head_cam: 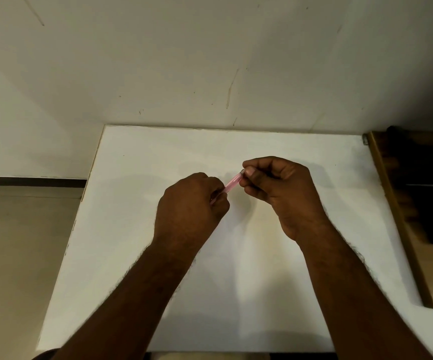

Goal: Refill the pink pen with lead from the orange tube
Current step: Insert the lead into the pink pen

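Observation:
A translucent pink pen (232, 182) is held slanted above the middle of the white table (137, 229). My left hand (192, 203) is fisted around the pen's lower part, which is mostly hidden in the fingers. My right hand (280, 188) pinches the pen's upper end between thumb and fingertips, where a small dark-and-clear tip shows. No orange tube appears anywhere in view.
A cream wall rises behind the table. A wooden piece of furniture (415, 203) with a metal part stands against the table's right edge. Tiled floor lies to the left, beyond the table's left edge.

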